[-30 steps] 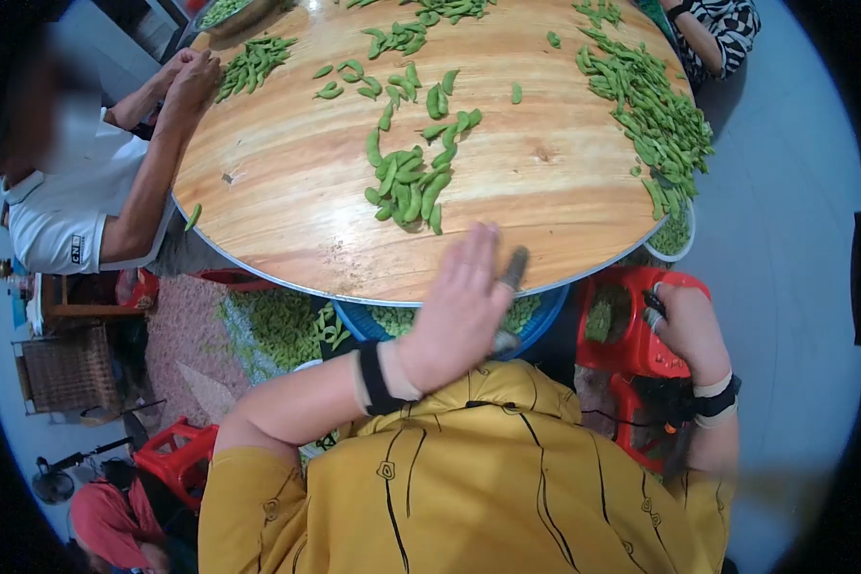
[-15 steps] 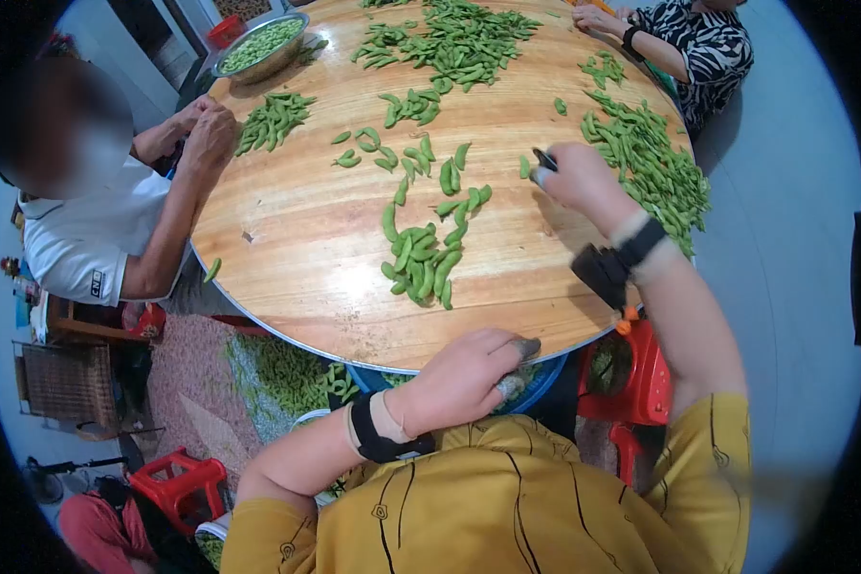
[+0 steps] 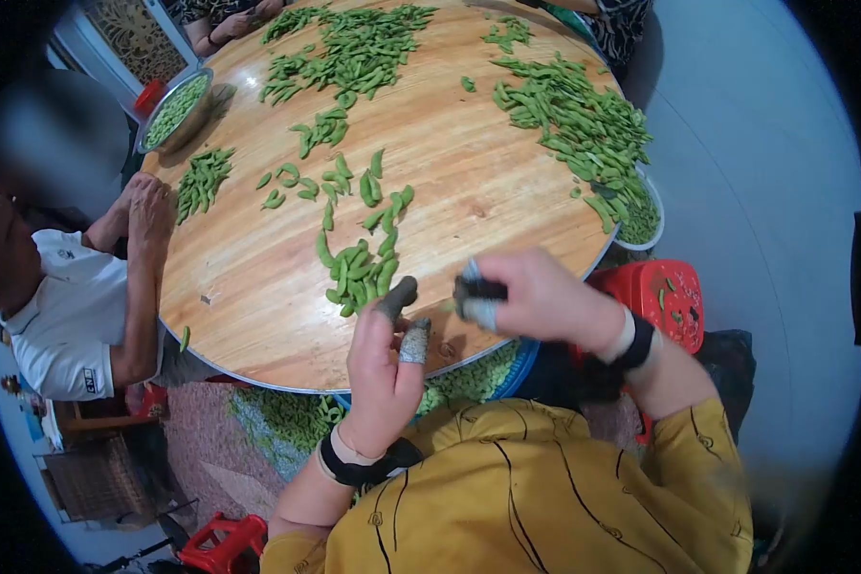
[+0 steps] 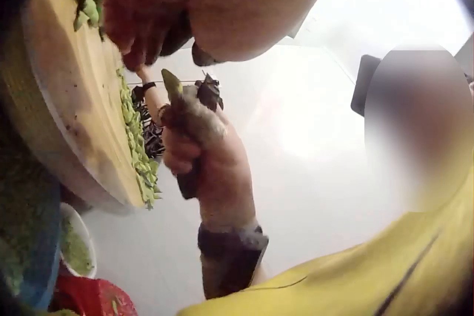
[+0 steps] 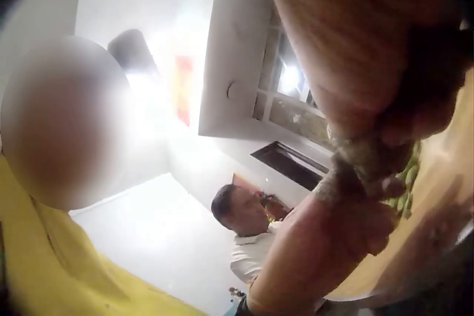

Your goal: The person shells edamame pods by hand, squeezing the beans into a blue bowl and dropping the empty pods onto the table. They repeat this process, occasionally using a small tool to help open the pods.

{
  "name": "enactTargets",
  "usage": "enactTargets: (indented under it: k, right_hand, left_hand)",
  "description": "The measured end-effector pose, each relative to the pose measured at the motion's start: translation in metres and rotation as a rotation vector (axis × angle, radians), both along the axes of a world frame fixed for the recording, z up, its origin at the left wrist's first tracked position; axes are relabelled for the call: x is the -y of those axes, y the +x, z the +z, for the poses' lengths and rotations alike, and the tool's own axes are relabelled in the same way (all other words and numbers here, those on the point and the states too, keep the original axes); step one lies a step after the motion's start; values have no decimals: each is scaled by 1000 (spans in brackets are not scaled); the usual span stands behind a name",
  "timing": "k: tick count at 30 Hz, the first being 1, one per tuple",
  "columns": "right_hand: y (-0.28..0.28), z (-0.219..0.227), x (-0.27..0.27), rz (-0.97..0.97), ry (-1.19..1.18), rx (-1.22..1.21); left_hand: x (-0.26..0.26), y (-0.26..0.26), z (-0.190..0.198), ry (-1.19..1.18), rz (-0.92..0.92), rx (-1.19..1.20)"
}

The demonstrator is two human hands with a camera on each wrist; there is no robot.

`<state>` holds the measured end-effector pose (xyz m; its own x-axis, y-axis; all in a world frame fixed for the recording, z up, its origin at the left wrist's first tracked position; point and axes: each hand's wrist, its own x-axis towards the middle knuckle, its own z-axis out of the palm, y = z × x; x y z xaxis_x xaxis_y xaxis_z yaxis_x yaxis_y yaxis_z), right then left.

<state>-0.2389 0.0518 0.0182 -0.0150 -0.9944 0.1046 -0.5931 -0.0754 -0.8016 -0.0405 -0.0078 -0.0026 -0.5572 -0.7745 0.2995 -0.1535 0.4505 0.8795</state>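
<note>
My right hand (image 3: 555, 301) is over the near part of the wooden table (image 3: 258, 277), its fingers wrapped in pale tape and dark covers. It pinches a green soybean pod (image 4: 172, 82), whose tip sticks out past the taped fingers in the left wrist view. Just to its left, my left hand (image 3: 378, 383) is raised at the table's near edge. Its thumb has a dark cover and its taped index finger stands apart from it, with nothing seen between them. A small pile of pods (image 3: 356, 275) lies right beyond the left hand.
A blue basin (image 3: 523, 371) of shelled beans sits below the table edge. Right lie a long heap of pods (image 3: 584, 124), a white bowl (image 3: 659, 215) and a red stool (image 3: 679, 287). A person (image 3: 77, 316) sits at left, near a metal bowl (image 3: 199, 124) of beans.
My right hand has come back from the table's right side to near the left hand; the lone pod it reached for is gone from there. The left hand has turned and lifted its thumb.
</note>
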Motion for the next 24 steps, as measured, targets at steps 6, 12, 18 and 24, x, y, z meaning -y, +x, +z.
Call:
enactTargets:
  k: [6,12,18,24]
  right_hand:
    - [19,-11,-49,27,49,45]
    - [11,-6,-17,7,197,215]
    - [-26,-4,74,-98,238,-198]
    - [-31,-45,142,-70,-166,-504]
  left_hand:
    - [-5,8,-6,668,-457,239]
    - [-3,40,3,941,-353,224]
    - [-5,116,-8,825,-34,189]
    - [-4,137,-6,1053,39,-107]
